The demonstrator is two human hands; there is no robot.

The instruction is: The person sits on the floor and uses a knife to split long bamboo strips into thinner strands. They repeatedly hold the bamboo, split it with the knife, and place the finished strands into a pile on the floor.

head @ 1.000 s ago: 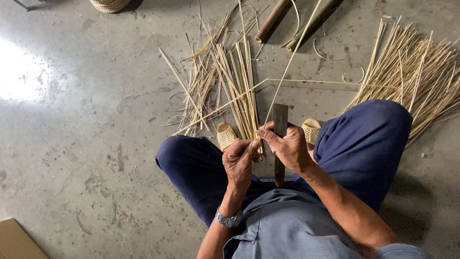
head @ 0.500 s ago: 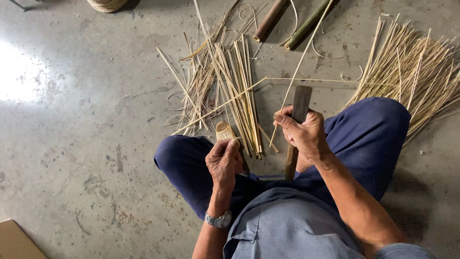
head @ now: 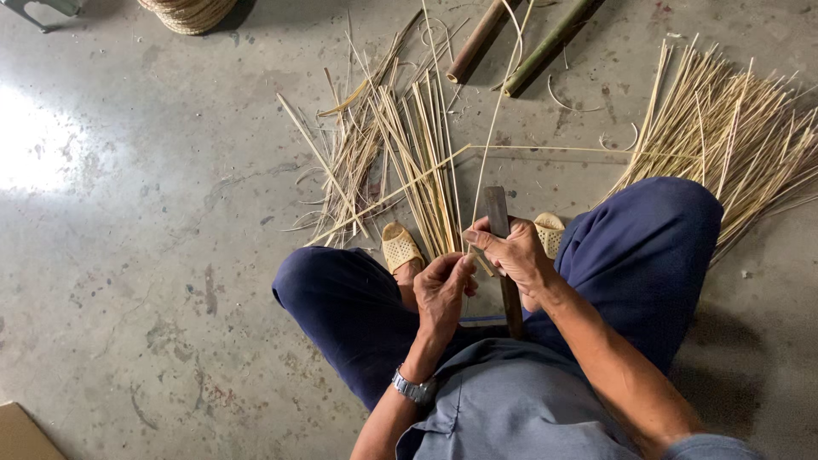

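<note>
Strip: thin bamboo strip [head: 498, 102] runs from the hands up over the floor [head: 145, 238], now back between both hands.
Knife: dark blade [head: 497, 209], upright again at the knees.
Right hand [head: 511, 251]: clamped on knife, thumb on strip.
Left hand [head: 443, 290]: has rejoined, pinching the strip's end.
Around: strip pile [head: 409, 153], poles [head: 545, 38].

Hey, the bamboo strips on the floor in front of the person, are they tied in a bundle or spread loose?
Spread loose: the bamboo strips fan out and cross each other, no tie visible.
</note>
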